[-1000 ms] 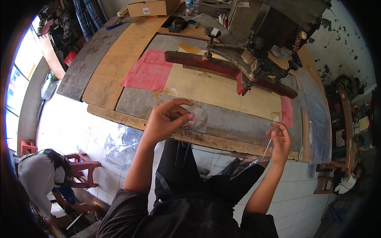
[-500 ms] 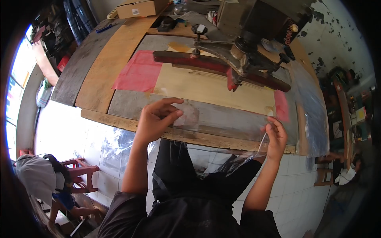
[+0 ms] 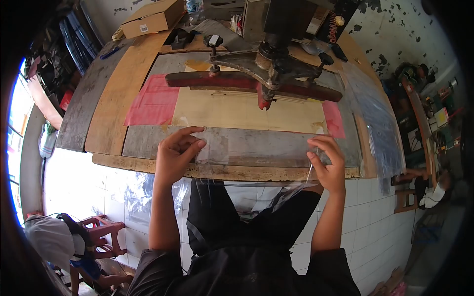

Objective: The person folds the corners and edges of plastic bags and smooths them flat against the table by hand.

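A clear plastic sheet [image 3: 215, 150] stretches between my two hands over the front of the bench, its loose lower part hanging past the front edge. My left hand [image 3: 174, 157] pinches its left side between thumb and fingers. At the right side my right hand [image 3: 328, 165] has thumb and fingertips closed on the plastic, where a whitish fold shows. Beyond my hands, a yellow sheet [image 3: 247, 111] lies on a grey plate [image 3: 143, 143], with pink pieces [image 3: 150, 101] at its ends. The press's dark red bar [image 3: 222, 80] hangs over the yellow sheet.
A stack of clear plastic [image 3: 382, 133] drapes over the bench's right side. At the back are a cardboard box [image 3: 153, 18] and a water bottle [image 3: 194, 7]. A person sits by a red stool [image 3: 106, 237] at lower left; another person is at far right.
The view has shifted, so the bench and press appear further left. My right hand has come a little nearer my left, its fingers more bent. Both hands keep hold of the plastic.
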`<state>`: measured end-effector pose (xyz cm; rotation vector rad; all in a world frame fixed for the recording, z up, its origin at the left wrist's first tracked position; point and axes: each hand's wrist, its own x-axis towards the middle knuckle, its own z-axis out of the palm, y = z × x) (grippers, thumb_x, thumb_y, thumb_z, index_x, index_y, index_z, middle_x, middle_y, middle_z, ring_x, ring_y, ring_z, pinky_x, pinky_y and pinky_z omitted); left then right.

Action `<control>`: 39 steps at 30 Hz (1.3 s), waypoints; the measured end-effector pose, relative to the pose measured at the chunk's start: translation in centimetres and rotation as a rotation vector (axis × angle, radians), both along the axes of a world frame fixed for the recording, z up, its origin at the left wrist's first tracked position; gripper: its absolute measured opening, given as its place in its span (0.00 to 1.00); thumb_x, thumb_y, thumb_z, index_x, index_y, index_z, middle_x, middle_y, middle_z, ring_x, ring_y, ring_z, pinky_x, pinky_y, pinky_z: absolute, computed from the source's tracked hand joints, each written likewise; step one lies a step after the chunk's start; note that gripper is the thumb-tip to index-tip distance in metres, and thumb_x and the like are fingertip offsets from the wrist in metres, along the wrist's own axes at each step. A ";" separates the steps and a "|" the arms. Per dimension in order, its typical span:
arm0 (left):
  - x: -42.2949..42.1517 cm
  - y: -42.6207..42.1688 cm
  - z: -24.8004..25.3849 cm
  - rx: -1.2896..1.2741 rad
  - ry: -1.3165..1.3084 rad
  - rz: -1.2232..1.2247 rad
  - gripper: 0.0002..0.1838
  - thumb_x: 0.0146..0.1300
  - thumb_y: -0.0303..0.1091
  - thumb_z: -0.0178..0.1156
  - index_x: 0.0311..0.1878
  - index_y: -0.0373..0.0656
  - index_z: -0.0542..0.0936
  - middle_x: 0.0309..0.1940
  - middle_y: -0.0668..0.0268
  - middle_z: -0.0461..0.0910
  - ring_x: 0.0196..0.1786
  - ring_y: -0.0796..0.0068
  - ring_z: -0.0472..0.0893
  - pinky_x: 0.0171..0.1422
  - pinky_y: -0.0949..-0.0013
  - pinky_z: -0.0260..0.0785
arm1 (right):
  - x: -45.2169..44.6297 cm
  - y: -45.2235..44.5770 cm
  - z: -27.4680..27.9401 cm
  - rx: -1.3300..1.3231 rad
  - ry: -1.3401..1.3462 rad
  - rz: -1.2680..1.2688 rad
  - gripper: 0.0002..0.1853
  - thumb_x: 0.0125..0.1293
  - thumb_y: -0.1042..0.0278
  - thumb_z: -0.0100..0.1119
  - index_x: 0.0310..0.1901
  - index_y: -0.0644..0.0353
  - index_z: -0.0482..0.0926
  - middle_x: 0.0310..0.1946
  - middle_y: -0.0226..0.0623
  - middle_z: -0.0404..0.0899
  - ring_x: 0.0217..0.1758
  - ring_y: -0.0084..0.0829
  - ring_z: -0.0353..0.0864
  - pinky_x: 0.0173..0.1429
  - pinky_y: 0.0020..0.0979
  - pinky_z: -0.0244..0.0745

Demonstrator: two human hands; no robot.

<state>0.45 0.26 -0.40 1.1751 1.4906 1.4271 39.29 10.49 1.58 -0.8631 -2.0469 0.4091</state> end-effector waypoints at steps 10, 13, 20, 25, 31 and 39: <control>-0.2 -0.1 -0.3 0.032 0.002 -0.006 0.18 0.72 0.24 0.72 0.63 0.35 0.86 0.36 0.69 0.90 0.37 0.88 0.81 0.42 0.78 0.73 | 0.8 0.4 5.0 0.117 -0.486 0.152 0.23 0.61 0.66 0.80 0.58 0.58 0.89 0.56 0.33 0.88 0.58 0.42 0.84 0.65 0.42 0.76; -0.3 -0.2 -0.3 0.015 0.009 -0.013 0.18 0.72 0.25 0.73 0.63 0.36 0.86 0.36 0.69 0.90 0.36 0.88 0.82 0.42 0.78 0.73 | -0.1 -0.1 5.0 0.106 -0.506 0.146 0.21 0.61 0.66 0.81 0.56 0.58 0.89 0.54 0.32 0.88 0.57 0.41 0.84 0.65 0.42 0.76; -0.4 -0.3 -0.2 0.031 0.041 -0.036 0.18 0.72 0.29 0.74 0.63 0.39 0.87 0.37 0.68 0.91 0.36 0.89 0.84 0.42 0.77 0.75 | -0.2 0.7 5.8 -0.311 -0.490 0.217 0.15 0.60 0.65 0.82 0.39 0.62 0.83 0.41 0.35 0.84 0.49 0.41 0.84 0.56 0.40 0.76; -0.1 -0.4 0.4 0.066 0.036 -0.056 0.20 0.73 0.27 0.73 0.65 0.38 0.85 0.37 0.71 0.90 0.36 0.91 0.82 0.40 0.80 0.72 | 0.0 1.7 6.5 -0.300 -0.583 0.296 0.13 0.61 0.68 0.81 0.36 0.63 0.82 0.35 0.36 0.83 0.43 0.41 0.84 0.50 0.39 0.77; -0.3 -0.4 0.0 0.072 0.021 -0.076 0.18 0.72 0.28 0.73 0.63 0.41 0.88 0.39 0.66 0.92 0.41 0.85 0.88 0.47 0.75 0.78 | 1.1 2.9 6.7 -0.454 -0.592 0.402 0.11 0.64 0.69 0.78 0.38 0.65 0.85 0.34 0.38 0.84 0.40 0.39 0.85 0.48 0.37 0.77; -0.4 -0.2 -0.6 0.115 0.059 -0.054 0.17 0.72 0.28 0.74 0.63 0.41 0.89 0.37 0.67 0.92 0.34 0.88 0.84 0.43 0.76 0.76 | 0.9 1.8 7.6 -0.587 -0.644 0.399 0.06 0.73 0.73 0.68 0.41 0.68 0.85 0.37 0.38 0.83 0.42 0.36 0.84 0.51 0.35 0.77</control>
